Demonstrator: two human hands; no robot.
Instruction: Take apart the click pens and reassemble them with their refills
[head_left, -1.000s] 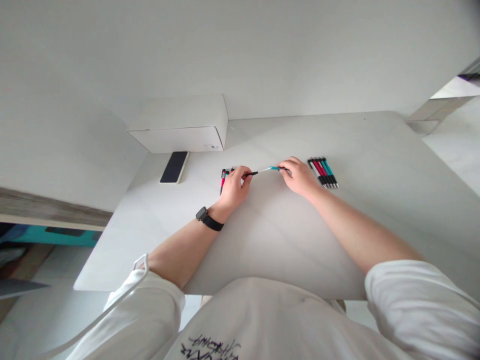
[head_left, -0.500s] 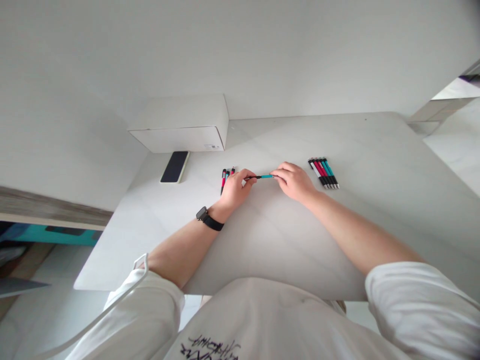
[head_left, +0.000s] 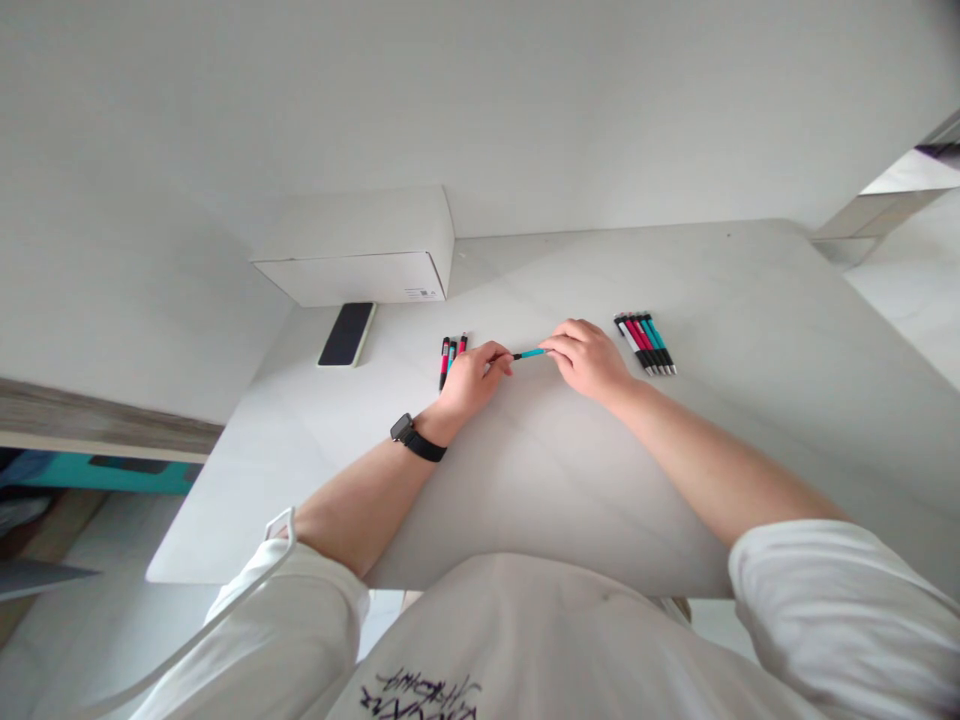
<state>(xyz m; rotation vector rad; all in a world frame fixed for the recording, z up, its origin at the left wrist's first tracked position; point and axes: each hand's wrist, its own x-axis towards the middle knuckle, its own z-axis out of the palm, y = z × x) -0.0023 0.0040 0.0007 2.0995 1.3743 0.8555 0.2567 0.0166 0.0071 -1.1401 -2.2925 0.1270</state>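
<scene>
A teal pen point(head_left: 529, 353) is held level just above the white table point(head_left: 720, 290), one end in each hand. My left hand point(head_left: 471, 379) pinches its dark tip end, fingers closed. My right hand point(head_left: 588, 356) grips the teal barrel end, fingers curled round it. Just left of my left hand lie three pens point(head_left: 450, 354), red, teal and red, side by side. To the right of my right hand sits a neat row of several pens point(head_left: 646, 343) in white, red and teal with black tips.
A white cardboard box point(head_left: 364, 247) stands at the table's back left against the wall, with a dark phone point(head_left: 346, 334) lying in front of it. A black watch point(head_left: 411, 437) is on my left wrist. The table's near edge runs by my body.
My hands have drawn closer together. The pen first showed a thin white middle between its two halves; now only a short teal piece shows between my fingers.
</scene>
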